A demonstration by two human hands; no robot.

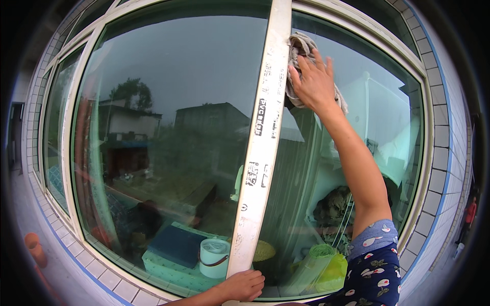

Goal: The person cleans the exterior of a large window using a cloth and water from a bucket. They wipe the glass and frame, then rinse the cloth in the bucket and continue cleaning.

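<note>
With spread fingers, my right hand (316, 82) presses a crumpled grey-brown cloth (302, 42) against the right window pane (383, 91). The cloth lies high on the glass, right beside the pale upright window post (264, 153). Part of it is hidden under the palm, and a fold hangs out below the wrist. Lower down, my left hand (247, 285) has its fingers curled over the right edge of the same post, near the bottom of the frame. Worn printed writing runs along the post. The large left pane (183, 153) reflects buildings, a tree and grey sky.
Behind the glass are a lidded white bucket (214, 258), a dark blue flat item (176, 244), a rolled green sheet (317, 264) and a yellow-green bag (333, 273). White tiles (438, 134) surround the window. Orange pots (34, 246) stand outside, left; a person in red (471, 212) is far right.
</note>
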